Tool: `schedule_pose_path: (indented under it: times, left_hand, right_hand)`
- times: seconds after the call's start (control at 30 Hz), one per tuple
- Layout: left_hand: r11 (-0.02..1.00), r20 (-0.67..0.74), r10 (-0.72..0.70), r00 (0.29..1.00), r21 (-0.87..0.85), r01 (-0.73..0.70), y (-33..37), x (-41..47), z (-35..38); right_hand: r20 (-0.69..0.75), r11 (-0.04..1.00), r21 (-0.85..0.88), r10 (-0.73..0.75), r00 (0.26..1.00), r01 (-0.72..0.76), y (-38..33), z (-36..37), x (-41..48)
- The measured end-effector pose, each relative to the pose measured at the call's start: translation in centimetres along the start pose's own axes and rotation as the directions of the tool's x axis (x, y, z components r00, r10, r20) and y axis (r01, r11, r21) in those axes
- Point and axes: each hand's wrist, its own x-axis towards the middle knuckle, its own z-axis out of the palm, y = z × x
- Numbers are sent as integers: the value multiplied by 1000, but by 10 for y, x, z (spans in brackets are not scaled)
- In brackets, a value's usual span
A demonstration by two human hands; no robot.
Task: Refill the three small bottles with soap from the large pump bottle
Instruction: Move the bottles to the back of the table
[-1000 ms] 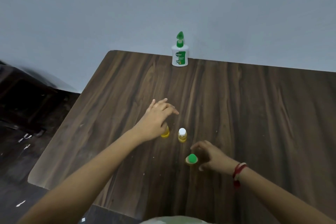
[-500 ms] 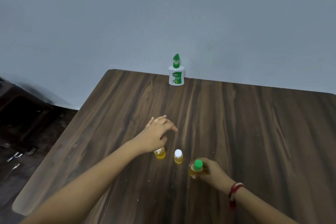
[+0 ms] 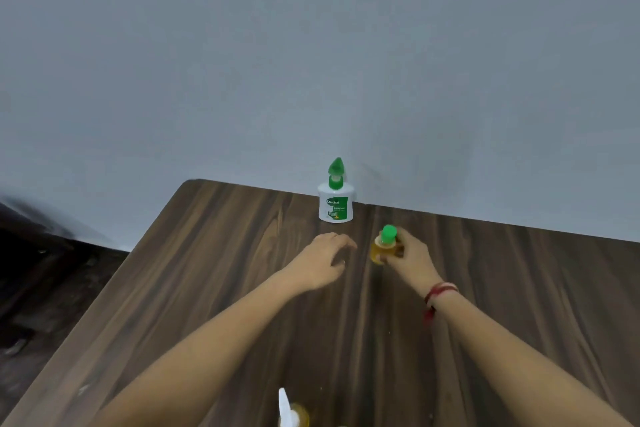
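The right hand (image 3: 410, 258) has carried the green-capped small bottle (image 3: 380, 247) forward, its grip pinching it just short of the pump bottle (image 3: 335, 201) at the table's (image 3: 214, 253) far edge. The left hand (image 3: 320, 260) has followed, grip spread and empty, so filling looks ready to begin.

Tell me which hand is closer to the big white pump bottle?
Left. The left hand is just in front of the white pump bottle; the right hand is farther right, gripping a small green-capped yellow bottle.
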Motion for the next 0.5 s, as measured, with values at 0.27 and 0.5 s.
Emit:
schedule_pose_path:
  times: [0.27, 0.5]
  left_hand:
    - [995, 1, -81, 997, -58, 81, -33, 65, 23]
    - [994, -1, -86, 996, -66, 85, -61, 72, 41]
  right_hand:
    - [-113, 1000, 9, 13, 993, -12, 8, 24, 83]
    - [-167, 999, 35, 33, 985, -27, 23, 39, 116]
